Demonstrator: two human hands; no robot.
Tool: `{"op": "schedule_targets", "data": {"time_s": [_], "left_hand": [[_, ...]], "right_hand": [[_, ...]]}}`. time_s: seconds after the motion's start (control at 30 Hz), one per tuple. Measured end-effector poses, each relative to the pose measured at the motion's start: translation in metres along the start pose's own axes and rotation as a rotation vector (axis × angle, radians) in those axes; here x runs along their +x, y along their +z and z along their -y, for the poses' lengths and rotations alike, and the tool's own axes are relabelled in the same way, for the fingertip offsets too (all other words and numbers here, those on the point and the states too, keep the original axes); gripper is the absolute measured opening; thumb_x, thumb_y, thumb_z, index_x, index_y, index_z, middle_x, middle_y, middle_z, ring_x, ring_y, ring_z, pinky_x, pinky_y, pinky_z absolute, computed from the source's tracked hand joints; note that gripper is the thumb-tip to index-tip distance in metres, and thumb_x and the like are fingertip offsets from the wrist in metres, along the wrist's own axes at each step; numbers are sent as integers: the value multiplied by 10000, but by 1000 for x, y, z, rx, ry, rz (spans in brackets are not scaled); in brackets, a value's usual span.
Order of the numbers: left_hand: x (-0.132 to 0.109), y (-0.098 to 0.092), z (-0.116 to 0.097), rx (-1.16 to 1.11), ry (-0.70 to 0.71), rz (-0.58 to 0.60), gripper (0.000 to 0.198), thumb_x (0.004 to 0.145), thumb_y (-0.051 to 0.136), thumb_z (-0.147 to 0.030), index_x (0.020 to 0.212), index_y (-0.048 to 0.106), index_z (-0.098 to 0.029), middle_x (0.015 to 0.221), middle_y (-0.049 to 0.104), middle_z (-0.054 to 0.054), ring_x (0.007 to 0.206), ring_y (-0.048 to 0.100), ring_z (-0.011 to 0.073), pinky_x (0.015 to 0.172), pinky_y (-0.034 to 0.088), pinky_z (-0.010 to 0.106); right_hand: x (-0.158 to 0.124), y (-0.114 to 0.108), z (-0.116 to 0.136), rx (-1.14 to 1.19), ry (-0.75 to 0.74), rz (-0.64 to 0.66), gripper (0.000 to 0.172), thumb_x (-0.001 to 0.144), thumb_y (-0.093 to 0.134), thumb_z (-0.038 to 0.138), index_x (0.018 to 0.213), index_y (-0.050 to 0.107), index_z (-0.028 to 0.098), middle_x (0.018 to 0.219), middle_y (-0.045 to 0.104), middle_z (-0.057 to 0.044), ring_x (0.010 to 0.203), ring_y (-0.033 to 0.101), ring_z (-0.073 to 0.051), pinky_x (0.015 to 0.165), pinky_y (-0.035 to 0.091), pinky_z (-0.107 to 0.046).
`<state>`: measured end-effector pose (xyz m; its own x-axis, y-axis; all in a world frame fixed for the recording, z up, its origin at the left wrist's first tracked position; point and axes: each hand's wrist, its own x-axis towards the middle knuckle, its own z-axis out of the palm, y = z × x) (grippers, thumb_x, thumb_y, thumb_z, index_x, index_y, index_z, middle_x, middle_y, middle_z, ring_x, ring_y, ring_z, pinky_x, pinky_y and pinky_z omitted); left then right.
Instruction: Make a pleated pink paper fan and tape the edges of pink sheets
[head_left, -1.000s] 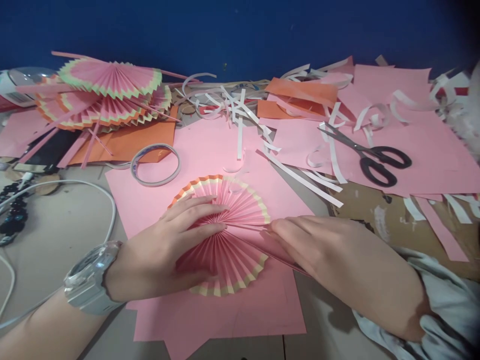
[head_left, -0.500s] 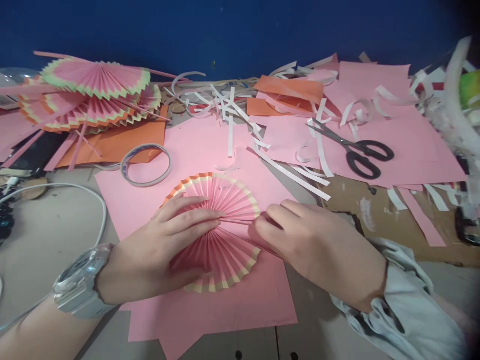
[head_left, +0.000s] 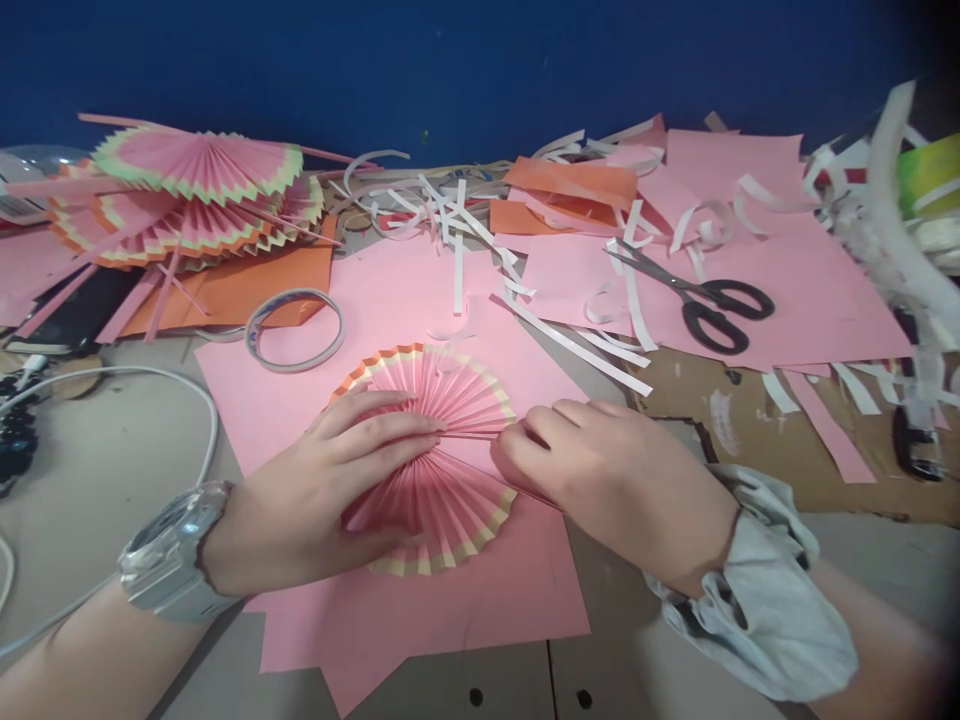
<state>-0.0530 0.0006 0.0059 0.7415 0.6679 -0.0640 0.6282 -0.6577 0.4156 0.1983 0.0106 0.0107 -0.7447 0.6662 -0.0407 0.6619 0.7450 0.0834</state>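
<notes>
A round pleated paper fan (head_left: 454, 505), pink with a cream and orange zigzag rim, lies spread on pink paper sheets (head_left: 525, 600). Across its left half my left hand (head_left: 322, 490) rests open, fingers stretched to the centre of the pleats and the thumb lower down. My right hand (head_left: 607, 480) is closed at the fan's right edge, gripping the folded ends of the paper where the circle meets; the fingertips are hidden under the hand. A thin fold runs from the centre into this grip.
Scissors (head_left: 697, 300) with black handles lie on pink paper at the right. A tape roll (head_left: 295, 330) sits behind my left hand. White paper strips (head_left: 457, 240) are scattered at the back. Finished pleated fans (head_left: 199, 165) are stacked at back left, and a white cable (head_left: 214, 420) curves at left.
The view has shifted slightly. Both hands stay on the fan, and my right hand keeps its grip at the edge with little visible movement.
</notes>
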Motion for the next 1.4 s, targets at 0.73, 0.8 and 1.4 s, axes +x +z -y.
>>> {"op": "schedule_targets", "data": {"time_s": [0.73, 0.8, 1.4], "left_hand": [[6, -4, -11, -98, -18, -129, 334, 872, 486, -197, 1206, 497, -211, 1246, 473, 79, 1185, 385, 225, 1021, 315, 411], [9, -3, -18, -90, -80, -186, 258, 891, 455, -181, 1133, 540, -202, 1144, 519, 76, 1094, 448, 204, 962, 364, 388], [69, -12, -12, -79, -16, -17, 174, 891, 463, -305, 1002, 529, -188, 940, 564, 21, 887, 522, 158, 777, 407, 279]], "right_hand": [[1, 6, 1, -19, 23, 43, 108, 778, 533, 106, 782, 498, 209, 691, 551, 5, 605, 527, -186, 540, 221, -304], [1, 6, 1, -26, 20, 41, 95, 780, 542, 124, 789, 500, 209, 697, 559, 0, 606, 532, -189, 534, 212, -306], [2, 10, 1, 68, 122, -26, 221, 919, 354, 279, 798, 517, 192, 697, 584, -18, 656, 559, -188, 573, 267, -321]]}}
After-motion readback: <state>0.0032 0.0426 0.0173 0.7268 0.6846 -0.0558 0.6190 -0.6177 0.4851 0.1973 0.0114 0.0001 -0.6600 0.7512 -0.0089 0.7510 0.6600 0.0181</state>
